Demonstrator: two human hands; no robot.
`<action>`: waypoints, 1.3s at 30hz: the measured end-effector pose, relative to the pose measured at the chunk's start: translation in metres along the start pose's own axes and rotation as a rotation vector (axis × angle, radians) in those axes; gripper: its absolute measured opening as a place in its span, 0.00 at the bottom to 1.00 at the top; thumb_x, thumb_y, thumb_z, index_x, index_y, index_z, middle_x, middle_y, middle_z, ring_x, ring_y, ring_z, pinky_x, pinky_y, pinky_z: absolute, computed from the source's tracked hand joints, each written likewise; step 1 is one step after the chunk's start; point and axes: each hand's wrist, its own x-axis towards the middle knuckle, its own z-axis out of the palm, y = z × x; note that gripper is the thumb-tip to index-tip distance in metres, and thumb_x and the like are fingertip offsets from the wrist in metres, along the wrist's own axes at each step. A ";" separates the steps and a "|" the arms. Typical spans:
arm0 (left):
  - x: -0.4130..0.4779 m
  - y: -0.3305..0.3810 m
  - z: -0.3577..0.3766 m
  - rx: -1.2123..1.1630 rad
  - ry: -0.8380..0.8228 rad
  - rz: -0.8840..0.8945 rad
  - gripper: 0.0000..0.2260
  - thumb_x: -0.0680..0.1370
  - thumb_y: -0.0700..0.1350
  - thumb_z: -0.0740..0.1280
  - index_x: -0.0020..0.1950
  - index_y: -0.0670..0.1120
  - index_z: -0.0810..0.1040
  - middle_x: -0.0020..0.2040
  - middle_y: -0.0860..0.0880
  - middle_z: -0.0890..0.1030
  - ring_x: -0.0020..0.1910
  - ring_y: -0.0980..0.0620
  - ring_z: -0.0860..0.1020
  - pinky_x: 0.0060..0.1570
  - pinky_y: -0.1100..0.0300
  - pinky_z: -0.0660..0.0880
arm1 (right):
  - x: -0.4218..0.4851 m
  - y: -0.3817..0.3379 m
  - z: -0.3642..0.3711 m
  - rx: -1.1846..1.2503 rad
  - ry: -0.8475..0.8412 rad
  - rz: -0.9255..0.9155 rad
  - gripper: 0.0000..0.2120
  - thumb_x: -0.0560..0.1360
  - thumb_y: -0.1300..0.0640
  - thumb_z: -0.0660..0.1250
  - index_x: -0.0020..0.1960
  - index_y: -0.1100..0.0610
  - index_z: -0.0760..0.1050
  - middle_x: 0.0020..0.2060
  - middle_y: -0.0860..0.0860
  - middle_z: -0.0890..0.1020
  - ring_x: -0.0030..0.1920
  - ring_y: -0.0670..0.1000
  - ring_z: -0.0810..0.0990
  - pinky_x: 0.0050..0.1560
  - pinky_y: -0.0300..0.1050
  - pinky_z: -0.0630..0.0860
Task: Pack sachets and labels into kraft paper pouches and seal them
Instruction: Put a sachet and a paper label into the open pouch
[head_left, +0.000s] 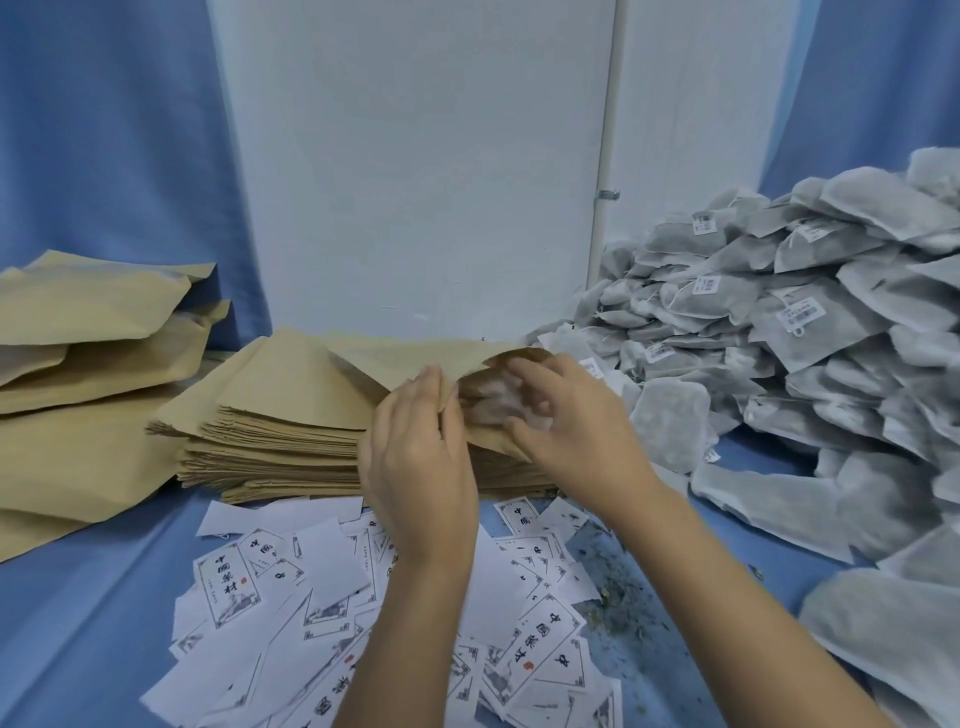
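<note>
While left hand (415, 447) grip pinches pouch (405, 364) mouth edge, right hand (571, 421) grip clamps sachet (493, 408) inside opening.

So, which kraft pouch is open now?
The pouch the left hand grips above the stack: its mouth gapes, the right hand holding a sachet inside. Stacked ones lie flat.

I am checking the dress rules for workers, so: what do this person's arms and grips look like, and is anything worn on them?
The left forearm and right forearm are bare to the picture's edge; no sleeve shows. The left grip and right grip wear no gloves. No ring, watch, bracelet or tape is visible.
</note>
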 end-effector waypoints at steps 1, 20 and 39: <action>-0.001 0.000 0.000 0.009 -0.004 0.003 0.10 0.78 0.44 0.65 0.54 0.40 0.82 0.50 0.48 0.84 0.51 0.47 0.81 0.48 0.52 0.75 | 0.000 -0.001 -0.001 0.154 -0.072 0.038 0.17 0.71 0.64 0.66 0.57 0.50 0.77 0.43 0.38 0.78 0.48 0.44 0.78 0.50 0.37 0.73; 0.001 0.009 -0.001 -0.079 -0.218 -0.281 0.13 0.79 0.51 0.64 0.61 0.49 0.80 0.57 0.54 0.81 0.59 0.57 0.75 0.50 0.64 0.67 | -0.035 0.090 0.017 -0.342 -0.330 0.676 0.20 0.73 0.58 0.61 0.64 0.56 0.72 0.62 0.55 0.74 0.63 0.57 0.70 0.63 0.52 0.69; 0.000 0.020 0.003 -0.157 -0.178 -0.326 0.13 0.79 0.50 0.63 0.60 0.49 0.80 0.56 0.55 0.81 0.53 0.67 0.67 0.46 0.67 0.63 | -0.049 0.113 -0.001 0.118 0.675 0.781 0.09 0.75 0.60 0.59 0.36 0.55 0.66 0.30 0.49 0.71 0.33 0.52 0.69 0.30 0.46 0.63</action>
